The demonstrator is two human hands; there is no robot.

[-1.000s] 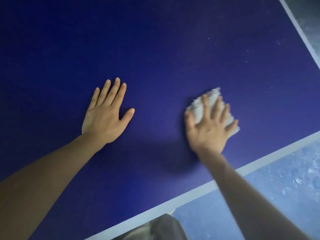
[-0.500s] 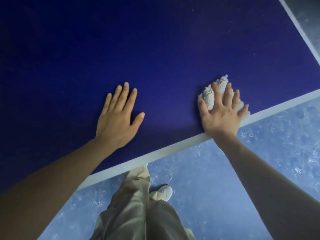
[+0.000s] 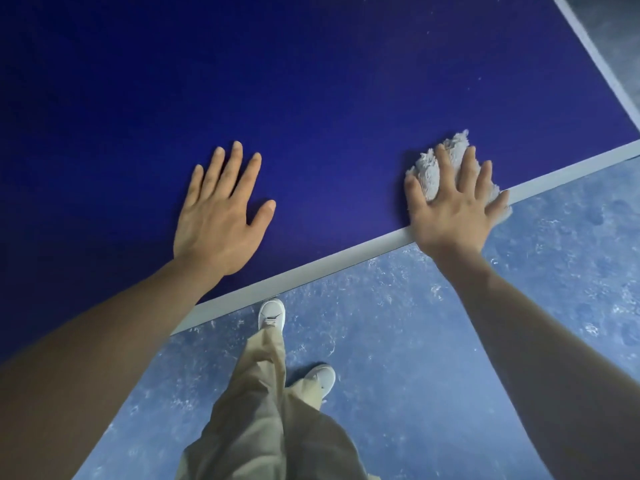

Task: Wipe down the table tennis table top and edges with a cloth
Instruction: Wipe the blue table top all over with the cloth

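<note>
The dark blue table tennis table top [image 3: 311, 98] fills the upper part of the view, with a white line [image 3: 311, 271] along its near edge. My right hand [image 3: 453, 206] presses a fluffy white cloth [image 3: 436, 164] flat onto the table right at that near edge, close to the right corner; the heel of the hand overlaps the white line. My left hand [image 3: 218, 209] lies flat on the blue surface, fingers together, holding nothing, a forearm's length left of the cloth.
A second white line [image 3: 595, 60] runs along the table's right side edge. Beyond both edges lies a mottled blue floor [image 3: 450, 358]. My beige trousers [image 3: 266, 410] and white shoes [image 3: 272, 313] stand just below the near edge.
My right hand has drawn the cloth back from further in on the table to the near edge. The view has tilted down, bringing the floor, legs and shoes into sight.
</note>
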